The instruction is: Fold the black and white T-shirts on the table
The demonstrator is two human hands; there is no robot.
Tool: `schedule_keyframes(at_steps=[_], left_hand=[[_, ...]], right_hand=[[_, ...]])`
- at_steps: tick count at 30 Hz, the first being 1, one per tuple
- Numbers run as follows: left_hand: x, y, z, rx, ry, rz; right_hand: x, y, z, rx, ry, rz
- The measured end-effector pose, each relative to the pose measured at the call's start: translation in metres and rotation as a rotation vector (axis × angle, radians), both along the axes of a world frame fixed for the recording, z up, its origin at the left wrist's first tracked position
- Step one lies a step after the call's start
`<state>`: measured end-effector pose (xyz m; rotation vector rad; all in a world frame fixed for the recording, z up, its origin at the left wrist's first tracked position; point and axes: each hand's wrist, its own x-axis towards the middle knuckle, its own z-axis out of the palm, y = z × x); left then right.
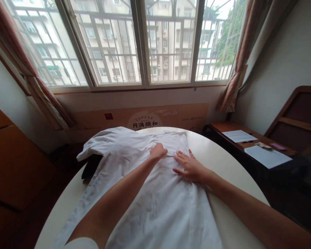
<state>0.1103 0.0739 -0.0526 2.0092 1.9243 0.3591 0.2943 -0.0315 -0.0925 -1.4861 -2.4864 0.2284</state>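
Note:
A white T-shirt (pixel 155 204) lies spread over the round table, with one sleeve (pixel 101 141) reaching toward the left edge and its far end near the window side. My left hand (pixel 158 151) is closed on a fold of the shirt's fabric in the upper middle. Just to the right, my right hand (pixel 190 166) rests flat on the shirt, palm down and fingers spread. Small wrinkles run between the two hands. Under the sleeve, a dark item (pixel 92 166) shows in part; I cannot tell what it is.
The white round table (pixel 238 180) has a curved edge. At the right stands a wooden side table (pixel 217 127) bearing paper sheets (pixel 268 156) and a pen (pixel 248 141), beside a folding chair (pixel 295 121). Behind the table, a printed cardboard panel (pixel 197 112) stands below the window.

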Motion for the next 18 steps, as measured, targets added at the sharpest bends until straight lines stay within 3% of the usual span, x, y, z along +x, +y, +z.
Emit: schedule_keyframes(at_steps=[4,13,18], left_hand=[[0.007,0.014,-0.003,0.058,-0.066,-0.025],[-0.003,0.029,0.003,0.207,-0.118,0.04],[-0.005,0.016,0.002,0.268,-0.057,0.086]], right_hand=[[-0.001,-0.001,0.001,0.005,0.008,0.016],[0.004,0.001,0.002,-0.041,0.082,0.051],[0.014,0.013,-0.006,-0.095,0.247,0.0]])
